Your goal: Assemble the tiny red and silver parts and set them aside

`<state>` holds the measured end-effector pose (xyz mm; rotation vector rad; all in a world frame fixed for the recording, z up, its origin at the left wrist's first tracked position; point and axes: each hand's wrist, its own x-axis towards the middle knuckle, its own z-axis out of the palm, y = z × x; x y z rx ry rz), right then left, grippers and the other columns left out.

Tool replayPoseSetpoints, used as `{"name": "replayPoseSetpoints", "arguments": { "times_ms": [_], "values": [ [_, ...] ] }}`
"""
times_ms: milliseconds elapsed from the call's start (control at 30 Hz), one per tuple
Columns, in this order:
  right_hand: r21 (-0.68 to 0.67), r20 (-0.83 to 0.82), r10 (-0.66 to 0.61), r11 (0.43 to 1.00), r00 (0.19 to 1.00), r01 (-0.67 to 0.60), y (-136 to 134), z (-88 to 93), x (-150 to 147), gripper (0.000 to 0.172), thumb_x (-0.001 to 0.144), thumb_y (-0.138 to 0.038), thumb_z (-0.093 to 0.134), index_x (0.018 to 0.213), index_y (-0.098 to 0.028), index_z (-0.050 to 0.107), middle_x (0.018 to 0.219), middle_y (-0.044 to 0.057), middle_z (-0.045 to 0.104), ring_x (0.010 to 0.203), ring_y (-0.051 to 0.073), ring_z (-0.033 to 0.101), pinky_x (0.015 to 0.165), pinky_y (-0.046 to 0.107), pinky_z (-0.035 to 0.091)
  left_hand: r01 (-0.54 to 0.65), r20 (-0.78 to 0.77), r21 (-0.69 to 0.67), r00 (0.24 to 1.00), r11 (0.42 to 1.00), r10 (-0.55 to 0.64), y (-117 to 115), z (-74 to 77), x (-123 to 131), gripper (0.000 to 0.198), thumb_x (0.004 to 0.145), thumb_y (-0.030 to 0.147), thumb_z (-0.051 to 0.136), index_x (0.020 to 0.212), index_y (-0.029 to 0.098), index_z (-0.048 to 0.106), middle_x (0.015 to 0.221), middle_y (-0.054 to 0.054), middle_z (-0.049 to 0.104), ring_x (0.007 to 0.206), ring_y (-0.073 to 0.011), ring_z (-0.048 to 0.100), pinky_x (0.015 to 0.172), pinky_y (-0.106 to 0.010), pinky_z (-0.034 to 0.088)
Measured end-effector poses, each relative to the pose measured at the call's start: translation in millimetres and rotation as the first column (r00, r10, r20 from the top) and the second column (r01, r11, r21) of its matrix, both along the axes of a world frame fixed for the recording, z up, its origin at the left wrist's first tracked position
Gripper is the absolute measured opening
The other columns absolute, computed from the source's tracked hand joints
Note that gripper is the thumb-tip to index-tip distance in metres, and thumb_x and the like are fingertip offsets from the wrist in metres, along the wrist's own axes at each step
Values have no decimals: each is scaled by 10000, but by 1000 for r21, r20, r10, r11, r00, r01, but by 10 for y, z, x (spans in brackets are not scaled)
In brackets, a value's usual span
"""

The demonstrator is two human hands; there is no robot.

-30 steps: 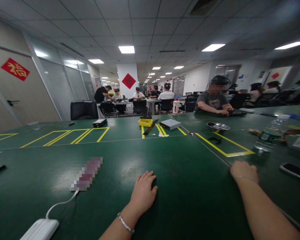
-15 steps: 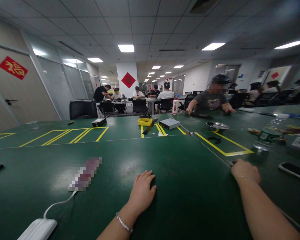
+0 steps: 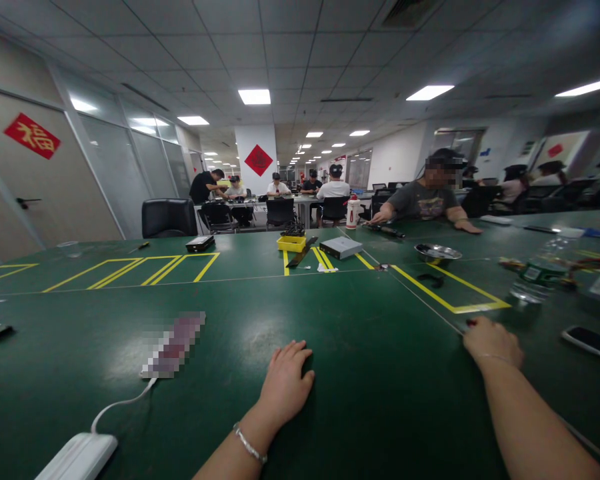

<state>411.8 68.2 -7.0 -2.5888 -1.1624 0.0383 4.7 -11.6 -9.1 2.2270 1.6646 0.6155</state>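
My left hand lies palm down on the green table, fingers stretched forward and thumb out to the side. Nothing is held in it. Off to its left is a blurred-out, phone-shaped thing on a white cable. My right hand rests by the table seam with its fingers curled in. A small dark red spot shows at its fingertips; whether that is an object I cannot make out. Nearest to this hand are a phone on the right and yellow tape beyond.
A water bottle and a metal bowl stand at the right. Farther back are a yellow bin, a grey metal box and a white-and-red bottle. A white power strip lies front left. Across the table sits a co-worker.
Both my hands stay in place, apart from a slight shift of the view. Across the table, the co-worker's dark tool has moved left, and that person's hand has come up a little.
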Motion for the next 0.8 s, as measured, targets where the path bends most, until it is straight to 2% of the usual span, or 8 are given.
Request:
{"name": "replayPoseSetpoints", "arguments": {
  "times_ms": [167,267,400,533,567,600,667,800],
  "values": [
    [69,-49,-2,998,999,5,-68,144,-154,401,740,-240,238,1086,-158,425,1059,192,450,945,337,412,661,420,345,-11,-1,-16,1000,1000,11,-8,22,9,357,712,269,413,1063,241,470,1225,-5,398,1158,-194,276,972,-399,136],
    [203,36,181,962,983,-185,-94,283,-396,404,765,-256,201,1029,-84,455,998,219,478,903,319,443,681,414,346,-14,33,-2,999,1000,14,-4,44,19,305,711,264,417,998,237,514,1175,-8,452,1123,-196,325,953,-383,177],
    [254,156,474,828,867,-499,-92,432,-1017,366,784,-277,226,1008,-93,449,974,146,498,901,218,454,751,315,341,-30,147,-3,989,1000,30,26,51,22,280,726,284,397,970,219,518,990,-29,568,960,-175,466,844,-310,312],
    [190,203,772,573,603,-797,-223,412,-1892,215,758,-281,345,899,-219,495,894,3,534,825,111,475,739,204,347,-52,291,-85,954,995,75,49,43,5,346,760,393,321,1013,199,458,776,-16,608,739,-154,540,677,-265,376],
    [150,228,880,392,418,-908,-289,383,-2096,208,757,-266,349,895,-207,494,874,11,536,812,117,473,739,220,348,-39,322,-96,944,995,68,49,41,0,355,764,403,310,1016,196,449,753,-12,608,713,-149,542,656,-255,376],
    [124,248,926,261,284,-958,-364,351,-2277,193,752,-256,359,873,-201,498,842,14,538,795,123,471,736,235,349,-20,346,-98,937,995,53,48,39,-5,350,766,403,306,1007,195,451,748,-10,608,702,-144,542,644,-245,373],
    [70,276,957,72,89,-995,-518,286,-2549,179,742,-226,366,858,-181,495,803,26,535,765,134,466,723,260,352,19,360,-83,933,996,12,43,30,-9,301,767,376,317,941,198,486,755,-9,605,698,-137,535,632,-230,365],
    [13,280,960,2,5,-1000,-692,240,-2724,186,735,-227,369,874,-180,482,800,25,538,742,142,467,694,265,368,10,303,-71,953,997,12,45,9,-4,209,751,306,354,716,181,519,674,1,580,643,-128,511,586,-212,346]
  ]
}}
